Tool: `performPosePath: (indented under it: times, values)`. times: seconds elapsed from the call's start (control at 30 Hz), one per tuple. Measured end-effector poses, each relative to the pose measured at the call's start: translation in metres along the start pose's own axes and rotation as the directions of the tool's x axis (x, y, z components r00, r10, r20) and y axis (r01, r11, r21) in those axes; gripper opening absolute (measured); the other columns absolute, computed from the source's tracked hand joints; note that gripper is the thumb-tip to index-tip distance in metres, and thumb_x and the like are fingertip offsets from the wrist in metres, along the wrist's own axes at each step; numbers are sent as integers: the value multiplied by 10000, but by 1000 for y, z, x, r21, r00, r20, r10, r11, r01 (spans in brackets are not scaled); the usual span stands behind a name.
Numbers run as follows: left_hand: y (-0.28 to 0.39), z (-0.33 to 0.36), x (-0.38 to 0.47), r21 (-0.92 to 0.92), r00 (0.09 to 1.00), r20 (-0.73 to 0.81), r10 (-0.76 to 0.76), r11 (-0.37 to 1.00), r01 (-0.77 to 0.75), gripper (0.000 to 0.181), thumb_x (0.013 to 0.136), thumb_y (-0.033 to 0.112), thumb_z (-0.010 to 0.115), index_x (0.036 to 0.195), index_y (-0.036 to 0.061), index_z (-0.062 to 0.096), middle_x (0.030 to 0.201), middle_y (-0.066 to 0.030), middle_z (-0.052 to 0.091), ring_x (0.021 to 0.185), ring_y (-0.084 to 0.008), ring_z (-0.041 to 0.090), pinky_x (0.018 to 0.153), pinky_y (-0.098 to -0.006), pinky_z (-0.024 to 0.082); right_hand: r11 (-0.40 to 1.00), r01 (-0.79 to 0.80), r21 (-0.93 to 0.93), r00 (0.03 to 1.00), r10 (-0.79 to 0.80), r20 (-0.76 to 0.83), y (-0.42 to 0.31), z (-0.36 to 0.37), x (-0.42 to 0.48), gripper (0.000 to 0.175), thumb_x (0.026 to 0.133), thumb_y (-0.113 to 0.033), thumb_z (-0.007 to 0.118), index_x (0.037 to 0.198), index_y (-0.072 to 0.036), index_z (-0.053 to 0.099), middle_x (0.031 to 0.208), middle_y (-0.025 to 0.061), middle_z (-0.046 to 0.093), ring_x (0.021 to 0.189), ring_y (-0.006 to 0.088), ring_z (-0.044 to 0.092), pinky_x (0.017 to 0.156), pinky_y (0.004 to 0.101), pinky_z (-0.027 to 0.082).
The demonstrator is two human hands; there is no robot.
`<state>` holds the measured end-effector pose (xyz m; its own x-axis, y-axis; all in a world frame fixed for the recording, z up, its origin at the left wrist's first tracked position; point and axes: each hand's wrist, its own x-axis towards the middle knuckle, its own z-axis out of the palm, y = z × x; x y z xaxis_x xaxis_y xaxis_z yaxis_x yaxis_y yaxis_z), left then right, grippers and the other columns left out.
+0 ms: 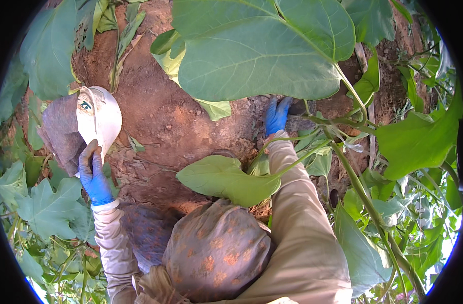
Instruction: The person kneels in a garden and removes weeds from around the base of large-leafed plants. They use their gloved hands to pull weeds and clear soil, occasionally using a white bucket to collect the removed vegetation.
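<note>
My left hand point(94, 173), in a dirt-stained blue glove, grips the rim of a white plastic container point(106, 114) at the left. The container lies tilted against a dark grey, soil-coloured fabric point(62, 129). My right hand point(277, 114), also in a blue glove, reaches down to the soil under a broad green leaf point(254, 57). Two of its fingers show, stretched out; whether anything is under them is hidden. A dark object point(298, 107) of unclear kind lies just right of the fingertips.
Thick green stems point(362, 197) and large leaves crowd the right side. Another leaf point(231, 180) hangs between my arms, above my clothed knee point(218, 250). Reddish-brown soil point(170, 121) lies between the hands. More foliage point(51, 209) borders the left.
</note>
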<state>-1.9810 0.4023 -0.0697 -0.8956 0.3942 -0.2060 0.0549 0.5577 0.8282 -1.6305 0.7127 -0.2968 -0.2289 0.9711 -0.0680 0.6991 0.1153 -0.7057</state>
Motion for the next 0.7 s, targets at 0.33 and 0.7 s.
performPosePath:
  times: [0.33, 0.7]
  values:
    - [20, 12, 23, 10, 998, 63, -10, 1000, 10, 257, 957, 27, 507, 1201, -1, 583, 1169, -83, 602, 1051, -167, 571, 952, -304, 445, 965, 261, 39, 965, -259, -39, -16, -7, 29, 568, 942, -261, 529, 1367, 61, 330, 1355, 224, 417, 1245, 345, 403, 1076, 396, 301]
    - [29, 36, 17, -32, 997, 74, -5, 999, 8, 253, 956, 22, 504, 1196, -1, 582, 1186, -98, 600, 1072, -179, 571, 963, -313, 444, 969, 174, -175, 984, -176, 4, -32, -45, -15, 632, 863, -125, 596, 1411, 27, 320, 1413, 296, 330, 1304, 456, 344, 1094, 468, 294]
